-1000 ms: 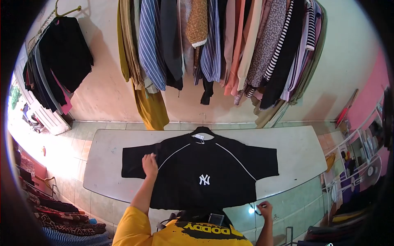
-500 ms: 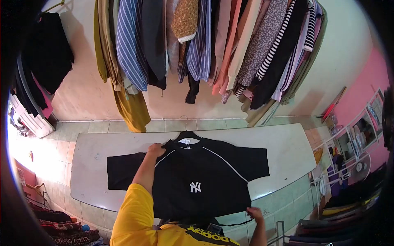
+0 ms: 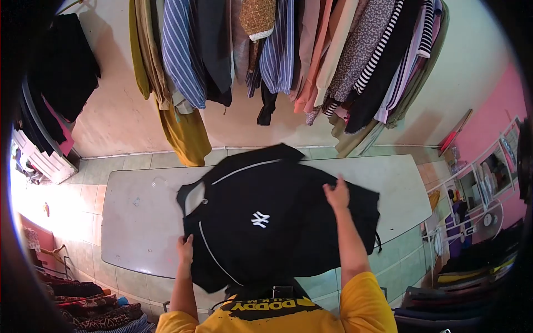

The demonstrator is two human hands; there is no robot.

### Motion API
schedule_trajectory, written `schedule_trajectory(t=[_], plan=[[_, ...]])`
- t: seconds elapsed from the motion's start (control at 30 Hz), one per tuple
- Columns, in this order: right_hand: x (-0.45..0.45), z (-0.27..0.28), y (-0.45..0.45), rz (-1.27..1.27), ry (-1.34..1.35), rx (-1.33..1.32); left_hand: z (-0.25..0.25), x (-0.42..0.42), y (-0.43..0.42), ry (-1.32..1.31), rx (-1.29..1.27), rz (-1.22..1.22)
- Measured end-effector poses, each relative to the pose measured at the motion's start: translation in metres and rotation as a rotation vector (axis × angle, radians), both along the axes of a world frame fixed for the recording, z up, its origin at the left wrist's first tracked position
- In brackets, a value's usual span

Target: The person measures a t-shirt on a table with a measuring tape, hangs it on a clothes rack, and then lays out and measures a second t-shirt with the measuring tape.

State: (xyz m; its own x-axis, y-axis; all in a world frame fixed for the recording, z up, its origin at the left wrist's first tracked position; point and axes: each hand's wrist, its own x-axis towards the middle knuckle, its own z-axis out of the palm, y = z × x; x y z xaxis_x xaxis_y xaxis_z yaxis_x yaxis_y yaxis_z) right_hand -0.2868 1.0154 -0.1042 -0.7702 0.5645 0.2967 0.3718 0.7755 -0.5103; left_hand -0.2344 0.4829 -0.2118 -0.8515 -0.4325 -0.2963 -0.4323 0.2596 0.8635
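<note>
A black T-shirt [image 3: 288,222] with a white logo and white piping lies across the white table, its collar to the left and its hem to the right. My left hand [image 3: 186,250] is closed on the shirt's near shoulder edge, below the collar. Over the hem side, my right hand [image 3: 337,195] has its fingers apart and touches or hovers just above the cloth; I cannot tell which. One sleeve reaches past the table's far edge, and the other hangs toward my body. No hanger shows at the collar.
The white table [image 3: 133,222] stands on a tiled floor. Clothes [image 3: 222,50] hang in a row on the far wall, with dark garments [image 3: 66,66] at the left. Folded piles [image 3: 100,311] sit at lower left; more folded clothes [image 3: 472,277] and a fan [image 3: 488,220] are at right.
The shirt has turned, its collar swinging from the far side to the left. My left hand went from collar to near shoulder; my right hand let go of the lower hem and moved up.
</note>
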Motion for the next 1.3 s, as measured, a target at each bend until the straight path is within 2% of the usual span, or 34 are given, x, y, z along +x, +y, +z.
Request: schedule_trajectory(t=[0.03,0.07,0.1,0.17,0.23,0.27,0.4,0.53,0.6,0.63,0.67,0.7,0.73,0.8,0.83,0.87,0.9,0.97,1.0,1.07,1.13,1.2,1.27,1.3], plan=[[0.008,0.014,-0.032,0.147,-0.076,-0.042,0.004,0.007,-0.008,0.0,-0.005,0.001],[0.021,0.006,-0.053,0.204,-0.207,0.026,0.015,0.017,-0.015,0.057,-0.12,0.072],[0.036,0.003,-0.075,0.23,-0.353,0.081,0.02,0.025,-0.019,0.113,-0.234,0.144],[0.07,-0.018,-0.101,0.217,-0.356,0.157,0.005,0.035,-0.044,0.105,-0.223,0.195],[0.095,-0.027,-0.109,0.232,-0.546,0.162,-0.003,0.042,-0.065,0.09,-0.169,0.284],[0.101,-0.031,-0.109,0.231,-0.634,0.153,-0.002,0.048,-0.069,0.124,-0.303,0.292],[0.086,-0.042,-0.092,0.294,-0.524,0.158,-0.005,0.051,-0.08,0.039,-0.219,0.348],[0.078,-0.041,-0.041,0.304,-0.437,0.269,0.015,0.056,-0.069,0.008,-0.196,0.319],[0.096,-0.052,0.019,0.149,-0.432,0.275,0.012,0.06,-0.07,0.048,-0.16,0.299],[0.104,-0.044,0.043,-0.204,-0.816,0.206,0.01,0.061,-0.069,0.093,-0.117,0.29],[0.131,-0.081,0.107,-0.168,-0.915,0.349,0.008,0.062,-0.07,0.089,-0.118,0.281],[0.162,-0.1,0.151,-0.362,-0.969,0.331,0.002,0.063,-0.074,0.122,-0.147,0.233],[0.19,-0.041,0.133,-0.424,-0.982,0.371,-0.002,0.064,-0.076,0.156,-0.174,0.185],[0.231,-0.016,0.133,-0.695,-0.84,0.335,0.007,0.067,-0.072,0.147,-0.271,0.121],[0.245,-0.018,0.133,-0.7,-0.843,0.341,0.014,0.069,-0.068,0.143,-0.369,0.06],[0.259,-0.022,0.133,-0.461,-0.635,0.285,0.015,0.07,-0.065,0.138,-0.363,0.055],[0.269,-0.023,0.133,-0.225,-0.426,0.226,0.016,0.071,-0.064,0.167,-0.467,0.043],[0.263,-0.023,0.099,0.093,-0.332,0.215,0.006,0.072,-0.066,0.24,-0.643,0.047],[0.253,-0.013,0.071,0.179,-0.296,0.162,0.005,0.072,-0.07,0.237,-0.64,0.04],[0.247,-0.036,0.06,0.347,-0.204,0.311,0.013,0.068,-0.073,0.139,-0.462,0.052],[0.242,-0.023,0.05,0.259,-0.118,0.561,0.007,0.063,-0.086,0.108,-0.521,0.096],[0.266,-0.02,0.047,0.203,-0.093,0.609,0.018,0.06,-0.09,0.022,-0.263,0.173],[0.284,-0.027,0.041,0.154,-0.071,0.66,0.005,0.061,-0.099,0.047,-0.244,0.184],[0.289,-0.031,0.038,0.196,-0.139,0.574,0.003,0.061,-0.098,0.067,-0.217,0.213]])
